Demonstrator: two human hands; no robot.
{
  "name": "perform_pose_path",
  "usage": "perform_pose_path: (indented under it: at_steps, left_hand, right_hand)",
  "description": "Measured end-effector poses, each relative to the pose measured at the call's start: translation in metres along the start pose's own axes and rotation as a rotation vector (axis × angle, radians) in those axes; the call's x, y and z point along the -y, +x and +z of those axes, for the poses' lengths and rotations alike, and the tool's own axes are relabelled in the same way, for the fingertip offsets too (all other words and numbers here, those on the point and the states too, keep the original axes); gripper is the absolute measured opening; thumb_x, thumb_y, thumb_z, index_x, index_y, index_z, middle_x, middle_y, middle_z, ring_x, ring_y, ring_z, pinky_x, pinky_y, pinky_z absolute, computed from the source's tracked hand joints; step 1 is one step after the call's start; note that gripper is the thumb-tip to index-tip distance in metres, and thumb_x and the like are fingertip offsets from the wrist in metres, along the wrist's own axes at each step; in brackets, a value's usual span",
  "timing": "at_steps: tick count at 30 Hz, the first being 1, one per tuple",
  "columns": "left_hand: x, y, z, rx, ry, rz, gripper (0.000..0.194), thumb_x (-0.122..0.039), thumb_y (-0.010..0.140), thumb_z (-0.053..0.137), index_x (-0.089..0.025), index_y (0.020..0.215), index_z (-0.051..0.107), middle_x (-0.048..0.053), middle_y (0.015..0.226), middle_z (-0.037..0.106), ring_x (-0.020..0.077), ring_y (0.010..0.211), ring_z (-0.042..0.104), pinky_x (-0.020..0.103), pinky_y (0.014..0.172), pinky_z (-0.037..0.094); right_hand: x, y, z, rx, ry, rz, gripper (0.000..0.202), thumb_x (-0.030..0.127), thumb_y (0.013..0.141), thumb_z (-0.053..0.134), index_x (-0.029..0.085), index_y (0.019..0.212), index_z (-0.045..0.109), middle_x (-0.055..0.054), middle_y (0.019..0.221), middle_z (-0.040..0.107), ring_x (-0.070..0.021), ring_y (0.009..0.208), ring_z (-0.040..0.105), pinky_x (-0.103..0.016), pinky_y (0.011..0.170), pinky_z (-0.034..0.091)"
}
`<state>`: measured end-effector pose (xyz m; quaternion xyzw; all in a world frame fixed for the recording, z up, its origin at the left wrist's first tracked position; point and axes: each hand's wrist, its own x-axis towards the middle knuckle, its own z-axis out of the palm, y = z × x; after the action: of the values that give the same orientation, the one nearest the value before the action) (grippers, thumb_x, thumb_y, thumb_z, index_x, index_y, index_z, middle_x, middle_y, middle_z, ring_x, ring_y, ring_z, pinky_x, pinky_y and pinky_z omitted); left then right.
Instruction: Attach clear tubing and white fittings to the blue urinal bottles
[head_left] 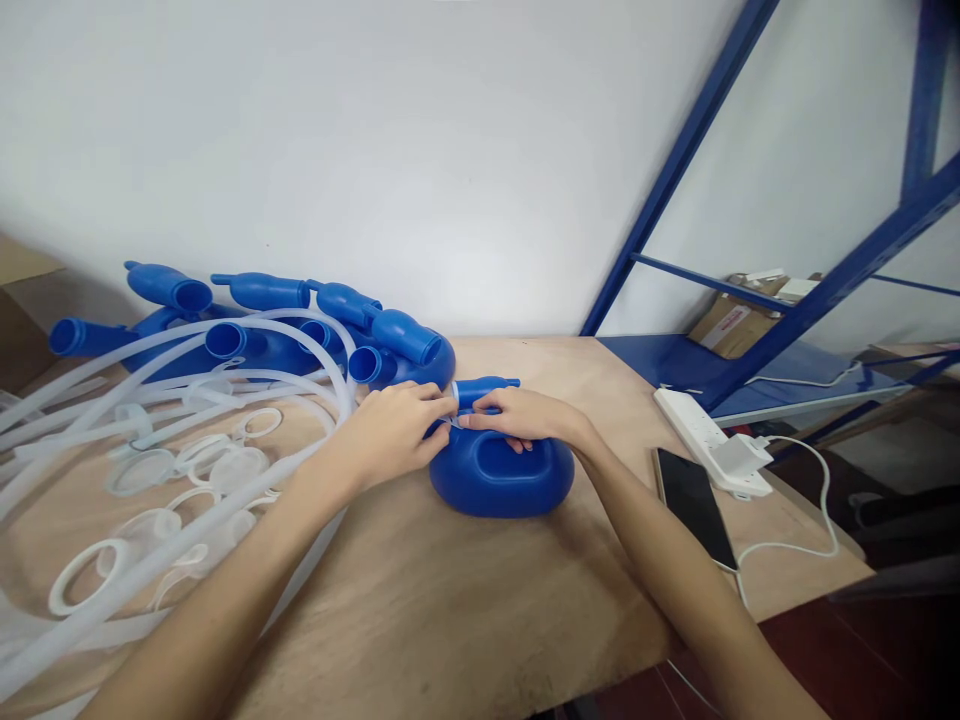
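A blue plastic bottle (502, 480) with a recessed grip lies on the wooden table in front of me. Both my hands meet at its neck end. My left hand (405, 425) has its fingers bent around the neck from the left. From the right, my right hand (517, 415) presses its fingers to a thin whitish piece at the neck, too small and covered to make out fully. Just behind my fingers sits a smaller blue tubular part (486, 389).
Several blue bottles and spouts (266, 290) stand at the back left. Clear tubes (187, 530) and translucent rings and caps (142, 470) cover the left side. On the right are a phone (694, 505), a white power strip (697, 430) and a blue shelf frame (675, 150).
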<state>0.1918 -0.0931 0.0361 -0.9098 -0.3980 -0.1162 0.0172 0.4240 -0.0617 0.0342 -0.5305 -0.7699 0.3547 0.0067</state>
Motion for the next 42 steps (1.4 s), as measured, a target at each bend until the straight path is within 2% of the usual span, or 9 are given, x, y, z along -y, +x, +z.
perform_pose_path:
  at_steps: [5, 9, 16, 29, 32, 34, 38, 40, 42]
  left_hand:
    - [-0.009, 0.001, 0.003, -0.005, 0.078, -0.081, 0.03, -0.046, 0.106, 0.049, -0.023, 0.111, 0.068, 0.005, 0.103, 0.073, 0.0285, 0.099, 0.07, 0.035, 0.068, 0.045]
    - [-0.018, 0.003, 0.007, -0.032, 0.11, -0.153, 0.024, -0.036, 0.106, 0.048, -0.022, 0.115, 0.065, 0.007, 0.108, 0.073, 0.0299, 0.103, 0.067, 0.035, 0.062, 0.039]
    - [-0.025, 0.007, 0.01, -0.103, -0.089, -0.344, 0.024, -0.028, 0.099, 0.047, -0.022, 0.077, 0.054, 0.004, 0.087, 0.071, 0.0268, 0.093, 0.065, 0.035, 0.06, 0.028]
    - [-0.021, 0.007, 0.005, -0.086, -0.159, -0.359, 0.021, -0.026, 0.093, 0.046, -0.023, 0.072, 0.043, 0.003, 0.084, 0.069, 0.0259, 0.088, 0.065, 0.035, 0.063, 0.027]
    - [-0.016, 0.005, 0.0, -0.026, -0.191, -0.316, 0.017, -0.035, 0.096, 0.047, -0.024, 0.087, 0.056, 0.003, 0.095, 0.071, 0.0274, 0.096, 0.067, 0.035, 0.068, 0.036]
    - [-0.01, 0.001, -0.004, 0.016, -0.212, -0.259, 0.027, -0.045, 0.098, 0.048, -0.025, 0.111, 0.061, 0.006, 0.112, 0.073, 0.0295, 0.105, 0.068, 0.037, 0.078, 0.044]
    - [0.005, -0.017, -0.016, 0.177, -0.112, -0.271, 0.077, -0.049, 0.09, 0.057, -0.025, 0.16, 0.036, 0.017, 0.149, 0.059, 0.0392, 0.123, 0.065, 0.044, 0.091, 0.05]
    - [0.016, -0.028, -0.026, 0.269, -0.102, -0.3, 0.089, -0.053, 0.085, 0.061, -0.027, 0.165, 0.032, 0.018, 0.15, 0.06, 0.0414, 0.123, 0.066, 0.045, 0.091, 0.052]
    - [0.03, -0.037, -0.038, 0.26, -0.155, -0.34, 0.08, -0.065, 0.084, 0.059, -0.028, 0.156, 0.051, 0.015, 0.142, 0.068, 0.0393, 0.117, 0.069, 0.042, 0.09, 0.054]
  right_hand:
    - [0.001, -0.002, 0.002, -0.054, -0.058, -0.008, 0.065, 0.082, 0.09, 0.052, 0.019, 0.091, 0.069, 0.001, 0.048, 0.059, -0.0146, 0.042, 0.056, -0.028, 0.052, 0.044]
    - [0.002, -0.003, 0.003, -0.072, -0.061, 0.011, 0.066, 0.083, 0.088, 0.053, 0.019, 0.087, 0.067, 0.001, 0.049, 0.058, -0.0144, 0.042, 0.055, -0.028, 0.051, 0.042]
    - [0.007, -0.005, 0.003, -0.091, -0.045, 0.016, 0.066, 0.084, 0.086, 0.055, 0.019, 0.084, 0.066, 0.002, 0.049, 0.055, -0.0139, 0.043, 0.055, -0.025, 0.047, 0.04]
    - [0.004, -0.004, 0.002, -0.062, 0.009, 0.014, 0.064, 0.084, 0.081, 0.061, 0.021, 0.082, 0.063, 0.002, 0.052, 0.056, -0.014, 0.045, 0.055, -0.024, 0.043, 0.043]
    - [0.002, -0.004, 0.003, -0.067, -0.008, 0.006, 0.065, 0.085, 0.083, 0.058, 0.02, 0.084, 0.065, 0.002, 0.054, 0.057, -0.0143, 0.046, 0.057, -0.025, 0.044, 0.043]
    - [0.002, -0.003, 0.003, -0.067, -0.018, 0.006, 0.066, 0.086, 0.083, 0.057, 0.02, 0.084, 0.066, 0.001, 0.055, 0.059, -0.0147, 0.047, 0.058, -0.025, 0.044, 0.043]
    - [0.004, -0.003, 0.0, -0.054, -0.005, 0.019, 0.068, 0.087, 0.082, 0.057, 0.02, 0.084, 0.067, 0.001, 0.055, 0.059, -0.0146, 0.046, 0.057, -0.025, 0.044, 0.043]
    - [0.004, -0.003, -0.003, -0.035, 0.009, 0.025, 0.067, 0.086, 0.082, 0.058, 0.02, 0.082, 0.066, 0.002, 0.053, 0.056, -0.0138, 0.044, 0.055, -0.025, 0.043, 0.042]
    - [0.003, -0.003, -0.005, -0.027, 0.022, 0.031, 0.065, 0.085, 0.081, 0.061, 0.02, 0.078, 0.063, 0.003, 0.052, 0.055, -0.0129, 0.043, 0.054, -0.025, 0.042, 0.041]
